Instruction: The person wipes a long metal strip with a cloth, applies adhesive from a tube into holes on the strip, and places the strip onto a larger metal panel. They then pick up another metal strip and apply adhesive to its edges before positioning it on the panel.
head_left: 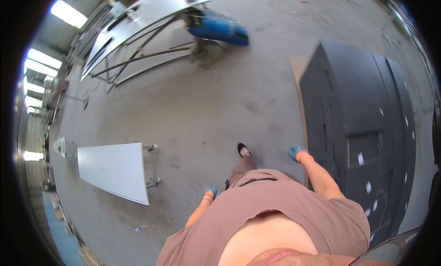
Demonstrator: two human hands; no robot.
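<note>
Gloves cover both hands: the right hand [297, 153] hangs loosely curled and empty just beside the near left edge of the dark metal door panel [358, 128] lying on the concrete floor [206, 105]. The left hand [211, 191] hangs empty too, its fingers hidden, well right of a white panel [112, 169] on a low stand.
</note>
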